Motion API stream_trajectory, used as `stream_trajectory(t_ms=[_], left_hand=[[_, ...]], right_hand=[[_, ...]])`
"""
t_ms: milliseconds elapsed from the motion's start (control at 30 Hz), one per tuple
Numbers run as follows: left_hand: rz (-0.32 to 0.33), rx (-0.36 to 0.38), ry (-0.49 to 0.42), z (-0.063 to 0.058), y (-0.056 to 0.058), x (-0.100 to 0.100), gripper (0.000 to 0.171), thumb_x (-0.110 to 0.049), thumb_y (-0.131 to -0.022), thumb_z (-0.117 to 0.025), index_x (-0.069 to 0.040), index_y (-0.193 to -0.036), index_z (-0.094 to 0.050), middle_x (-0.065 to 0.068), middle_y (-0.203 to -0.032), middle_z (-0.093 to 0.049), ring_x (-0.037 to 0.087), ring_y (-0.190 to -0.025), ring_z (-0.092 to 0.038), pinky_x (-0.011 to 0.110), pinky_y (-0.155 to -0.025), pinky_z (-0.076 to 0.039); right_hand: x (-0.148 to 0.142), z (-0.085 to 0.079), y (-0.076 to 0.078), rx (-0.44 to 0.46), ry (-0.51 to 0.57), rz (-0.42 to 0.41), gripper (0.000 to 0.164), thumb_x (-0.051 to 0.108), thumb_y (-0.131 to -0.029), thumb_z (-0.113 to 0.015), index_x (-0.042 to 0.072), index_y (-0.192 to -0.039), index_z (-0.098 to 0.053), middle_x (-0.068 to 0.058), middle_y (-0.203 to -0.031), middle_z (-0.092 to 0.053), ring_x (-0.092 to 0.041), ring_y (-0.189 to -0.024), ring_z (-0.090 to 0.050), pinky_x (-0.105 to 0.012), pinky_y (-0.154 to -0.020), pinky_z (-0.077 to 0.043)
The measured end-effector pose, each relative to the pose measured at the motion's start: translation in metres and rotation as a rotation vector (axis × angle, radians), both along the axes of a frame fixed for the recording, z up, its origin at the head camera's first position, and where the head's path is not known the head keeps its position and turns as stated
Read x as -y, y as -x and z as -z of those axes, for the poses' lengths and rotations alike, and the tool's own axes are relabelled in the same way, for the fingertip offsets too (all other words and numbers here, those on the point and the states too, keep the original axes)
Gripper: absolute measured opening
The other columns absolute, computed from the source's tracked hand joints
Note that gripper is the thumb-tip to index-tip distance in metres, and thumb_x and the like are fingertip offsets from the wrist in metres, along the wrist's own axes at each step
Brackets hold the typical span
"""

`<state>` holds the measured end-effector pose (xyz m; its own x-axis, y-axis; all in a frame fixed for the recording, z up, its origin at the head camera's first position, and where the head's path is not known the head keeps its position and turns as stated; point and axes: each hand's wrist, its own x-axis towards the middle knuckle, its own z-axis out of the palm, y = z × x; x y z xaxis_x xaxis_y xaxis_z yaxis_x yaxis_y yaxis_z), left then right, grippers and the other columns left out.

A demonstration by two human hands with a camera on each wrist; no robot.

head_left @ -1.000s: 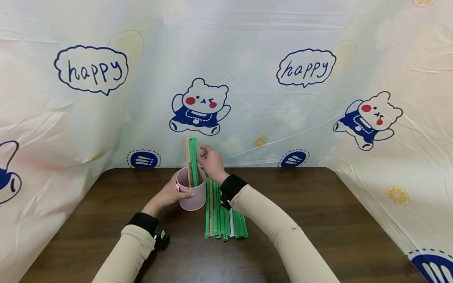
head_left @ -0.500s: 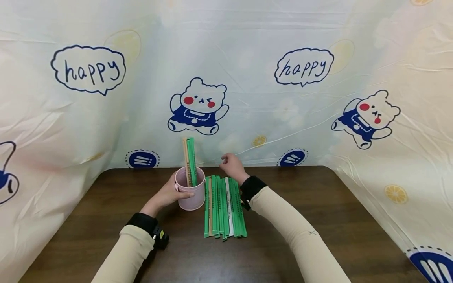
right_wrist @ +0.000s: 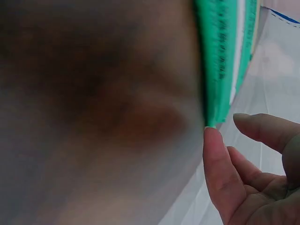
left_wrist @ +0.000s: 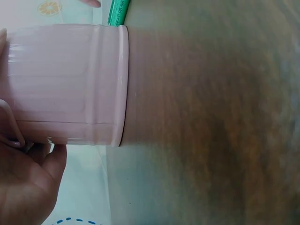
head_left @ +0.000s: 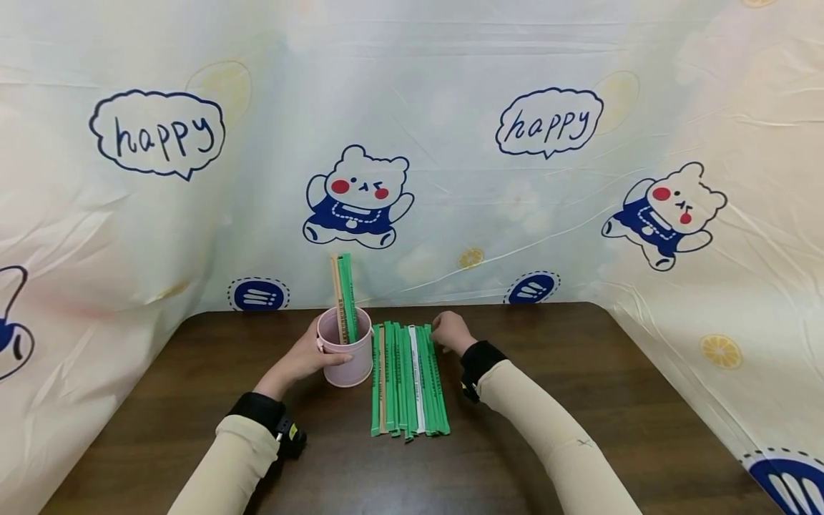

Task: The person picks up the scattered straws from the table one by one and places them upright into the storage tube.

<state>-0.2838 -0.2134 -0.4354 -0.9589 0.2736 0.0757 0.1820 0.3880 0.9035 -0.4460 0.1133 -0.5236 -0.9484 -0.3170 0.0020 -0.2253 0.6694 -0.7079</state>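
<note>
My left hand grips a small pink bucket from its left side, thumb across the front. The left wrist view shows the bucket wall and its wire handle close up. Inside stand slim green wrapped sticks and a tan one, leaning upright. To the bucket's right lies a row of long green printed sticks, with a white one and a tan one among them. My right hand is at the row's far right end. In the right wrist view a fingertip meets a green stick's end, thumb apart.
Everything rests on a dark brown wooden table. Behind its far edge hangs a pale printed curtain with bears and lettering. The bucket stands close beside the row's left end.
My right hand has moved away from the sticks in the bucket, rightward and down to the far right end of the row. The left hand keeps its grip on the bucket.
</note>
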Motion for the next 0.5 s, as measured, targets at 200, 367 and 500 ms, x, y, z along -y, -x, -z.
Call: stream_trajectory(t_ms=[200,367,500], left_hand=[[0.005,0.000,0.008,-0.003,0.000,0.001,0.104,-0.019,-0.087,-0.080,-0.006,-0.161,-0.008,0.028,-0.159,-0.025,0.049,-0.144,-0.033,0.071,-0.115,-0.036],[0.019,0.003,0.011,0.000,0.001,0.002,0.106,-0.019,-0.087,-0.080,-0.005,-0.161,-0.006,0.029,-0.159,-0.024,0.050,-0.143,-0.033,0.070,-0.114,-0.038],[0.016,0.012,0.008,0.002,0.002,0.004,0.107,-0.020,-0.086,-0.081,-0.005,-0.160,-0.005,0.029,-0.159,-0.023,0.050,-0.143,-0.032,0.070,-0.114,-0.037]], right_hand=[[0.027,-0.105,-0.106,0.083,-0.081,0.117,0.008,-0.007,-0.094,-0.061,-0.009,-0.101,-0.064,-0.021,-0.095,-0.062,-0.025,-0.068,-0.058,-0.037,-0.061,-0.057],[0.023,-0.094,-0.098,0.069,-0.088,0.079,0.015,-0.009,-0.092,-0.057,-0.011,-0.105,-0.064,-0.024,-0.101,-0.063,-0.018,-0.060,-0.052,-0.030,-0.054,-0.052],[0.019,-0.071,-0.077,0.097,-0.056,0.066,0.017,-0.009,-0.090,-0.059,-0.014,-0.106,-0.063,-0.031,-0.110,-0.062,-0.014,-0.053,-0.044,-0.031,-0.051,-0.051]])
